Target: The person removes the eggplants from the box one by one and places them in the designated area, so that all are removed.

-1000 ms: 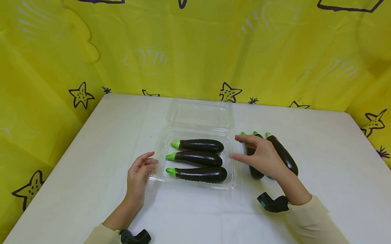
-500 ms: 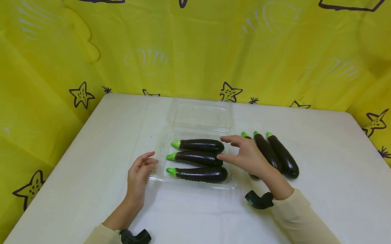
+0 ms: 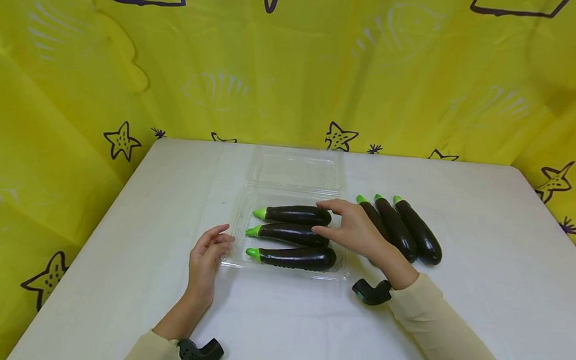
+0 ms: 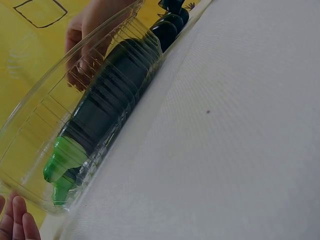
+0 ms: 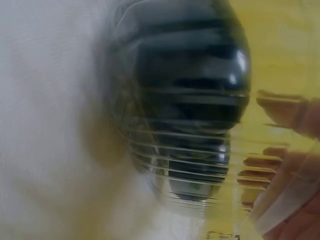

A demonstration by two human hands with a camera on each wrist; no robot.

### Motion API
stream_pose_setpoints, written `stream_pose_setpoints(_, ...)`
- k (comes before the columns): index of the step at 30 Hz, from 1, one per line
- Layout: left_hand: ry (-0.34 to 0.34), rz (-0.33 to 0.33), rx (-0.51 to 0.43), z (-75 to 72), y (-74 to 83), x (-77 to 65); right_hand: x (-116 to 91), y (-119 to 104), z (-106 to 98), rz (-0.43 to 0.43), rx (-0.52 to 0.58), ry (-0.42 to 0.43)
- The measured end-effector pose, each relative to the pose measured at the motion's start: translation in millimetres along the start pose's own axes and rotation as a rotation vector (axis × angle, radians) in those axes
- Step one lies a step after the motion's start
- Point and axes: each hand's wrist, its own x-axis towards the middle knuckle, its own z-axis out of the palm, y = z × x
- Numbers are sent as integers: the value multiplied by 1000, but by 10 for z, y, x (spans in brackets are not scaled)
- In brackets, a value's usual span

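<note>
Three dark eggplants with green stems lie side by side in a clear plastic clamshell box (image 3: 281,271): a far one (image 3: 293,214), a middle one (image 3: 289,234) and a near one (image 3: 297,257). Over the box's right side, my right hand (image 3: 357,229) has thumb and fingers spread apart around the thick end of the far eggplant. The right wrist view shows a gap between its fingers (image 5: 285,112) and the nearest eggplant (image 5: 195,65). My left hand (image 3: 204,263) stands at the box's left edge, fingers relaxed; whether they touch it I cannot tell.
The box's lid (image 3: 296,169) lies folded back behind it. Right of the box, three more eggplants (image 3: 396,229) lie on the white tabletop (image 3: 503,262), one partly behind my right forearm. A yellow patterned cloth (image 3: 296,63) encloses the table's back and sides.
My right hand has moved left from beside the loose eggplants to over the far and middle boxed ones, leaving the loose ones more visible. My left hand and the box have not moved.
</note>
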Motion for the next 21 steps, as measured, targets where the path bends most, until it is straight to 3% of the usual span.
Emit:
stream_pose_setpoints(12,-5,6,-22,3,4,8,104,21,36,17,-58,2)
stream_pose_setpoints(21,-4,10,-26,9,14,-3,156,9,63,44,-110,-44)
